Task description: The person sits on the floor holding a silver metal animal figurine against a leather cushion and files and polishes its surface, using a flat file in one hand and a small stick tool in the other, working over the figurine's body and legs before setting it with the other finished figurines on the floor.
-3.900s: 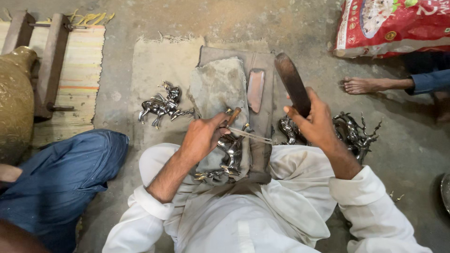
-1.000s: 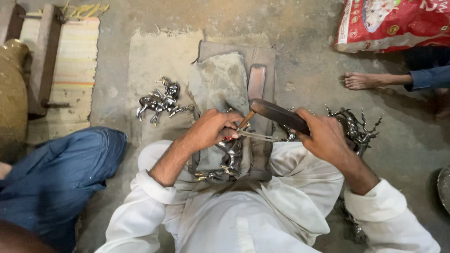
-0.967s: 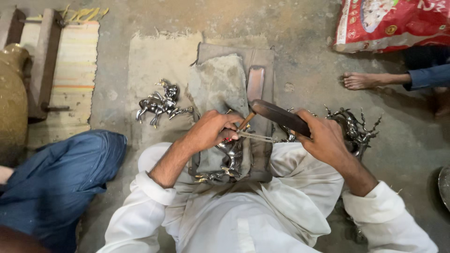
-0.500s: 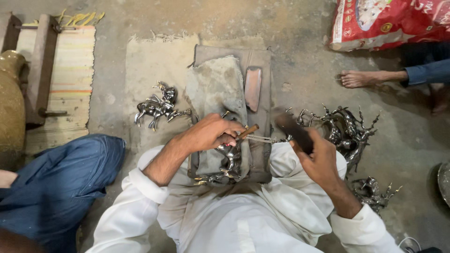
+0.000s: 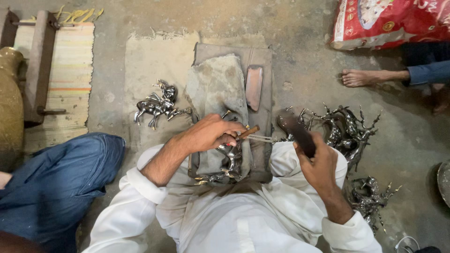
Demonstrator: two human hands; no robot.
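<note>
left hand (image 5: 211, 133): my fingers are closed tight around a thin chisel-like tool (image 5: 251, 135) with a wooden handle, tip pointing right, pinned over the work.

right hand (image 5: 316, 161): fist wrapped round the dark wooden mallet (image 5: 296, 132). It's pulled back and lifted off to the right of the tool now; a second ago it was lying right across the tool's end.

what changed: the mallet came off the tool and swung out to the side, my left hand barely budged. So I read it as between blows, the same spot being worked again.

the piece: a shiny metal figurine (image 5: 225, 164) lies on the grey padded block (image 5: 220, 89) in my lap, mostly hidden under my left hand, so I can't tell exactly where the tip sits on it.

around me: one finished-looking metal horse figure (image 5: 157, 104) on the floor mat to the left, a pile of metal antlered figures (image 5: 347, 131) on my right, right beside the mallet.

others: somebody's bare foot (image 5: 361, 77) near a red sack (image 5: 393, 21), and a blue-trousered knee (image 5: 61, 173) on my left.
</note>
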